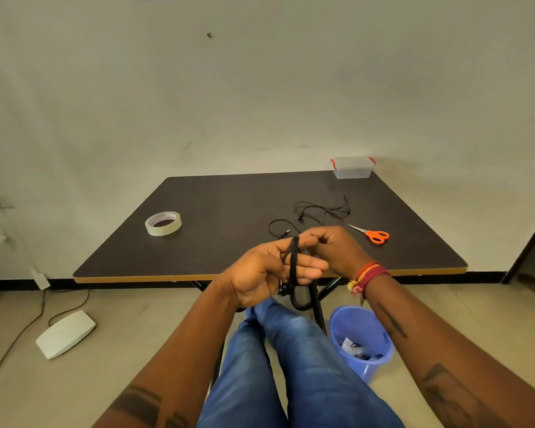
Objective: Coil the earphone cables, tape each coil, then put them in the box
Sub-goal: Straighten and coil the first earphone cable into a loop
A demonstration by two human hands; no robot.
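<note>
Both forearms are bare, with no sleeves in view. The right wrist carries a bundle of thread bracelets in red, orange and yellow, with frayed ends at the knot. Dark tattoos mark the right forearm in 2 places, 1 narrow and 1 broader nearer the elbow. The left forearm shows a dark band tattoo near the frame's lower edge. The legs wear blue jeans with faded patches.
</note>
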